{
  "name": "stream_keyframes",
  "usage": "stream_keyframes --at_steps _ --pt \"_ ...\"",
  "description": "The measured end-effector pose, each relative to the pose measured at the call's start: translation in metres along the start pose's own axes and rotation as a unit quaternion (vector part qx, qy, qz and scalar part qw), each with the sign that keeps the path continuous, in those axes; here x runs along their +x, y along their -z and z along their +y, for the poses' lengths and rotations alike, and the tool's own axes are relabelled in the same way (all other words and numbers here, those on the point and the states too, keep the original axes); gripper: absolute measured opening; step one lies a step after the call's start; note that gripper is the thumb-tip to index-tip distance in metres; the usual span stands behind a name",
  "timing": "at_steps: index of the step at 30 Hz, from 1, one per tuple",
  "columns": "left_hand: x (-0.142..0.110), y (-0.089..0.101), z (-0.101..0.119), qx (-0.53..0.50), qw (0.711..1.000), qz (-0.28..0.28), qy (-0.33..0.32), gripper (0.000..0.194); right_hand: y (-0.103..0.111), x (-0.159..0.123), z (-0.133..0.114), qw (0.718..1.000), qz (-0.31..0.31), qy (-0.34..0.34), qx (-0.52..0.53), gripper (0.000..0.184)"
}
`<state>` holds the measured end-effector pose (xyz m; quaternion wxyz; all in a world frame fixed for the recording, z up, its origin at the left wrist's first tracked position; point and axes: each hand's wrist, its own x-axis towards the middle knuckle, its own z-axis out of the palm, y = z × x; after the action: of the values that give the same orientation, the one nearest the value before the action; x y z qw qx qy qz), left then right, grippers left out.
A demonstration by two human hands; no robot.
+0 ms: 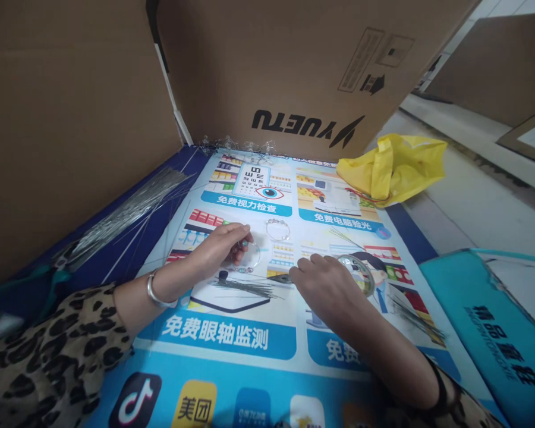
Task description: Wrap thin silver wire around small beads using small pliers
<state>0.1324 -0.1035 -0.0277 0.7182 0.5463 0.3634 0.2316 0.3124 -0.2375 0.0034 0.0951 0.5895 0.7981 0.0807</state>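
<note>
Left hand (236,242) pinches one beaded silver ring (245,270), right hand (327,284) clenches seemingly one grey tool (280,278), blue-white poster (196,362) below, brown cardboard (267,65) behind!

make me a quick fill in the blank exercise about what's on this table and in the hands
1. The left hand holds a wire ring carrying small ____.
2. The dark-tipped tool is in the ____ hand.
3. The plastic bag is coloured ____.
4. The large upside-down word on the cardboard reads ____.

Missing words: beads; right; yellow; YUETU.
</note>
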Motion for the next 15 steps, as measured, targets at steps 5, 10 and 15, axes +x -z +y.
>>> stream_keyframes --at_steps 5,10,15 --pt "0.001 -0.001 0.0 0.0 1.0 -0.002 0.003 0.028 0.005 -0.003 0.012 1.0 -0.01 -0.003 -0.001 0.013" --pt "0.0 -0.004 0.002 0.024 0.999 0.03 -0.002 0.027 0.003 -0.003 0.012 1.0 -0.003 -0.008 -0.002 0.013" --pt "0.002 -0.003 0.001 0.036 0.998 0.048 -0.02 0.027 0.0 -0.001 0.006 1.0 0.001 -0.017 -0.022 0.014"
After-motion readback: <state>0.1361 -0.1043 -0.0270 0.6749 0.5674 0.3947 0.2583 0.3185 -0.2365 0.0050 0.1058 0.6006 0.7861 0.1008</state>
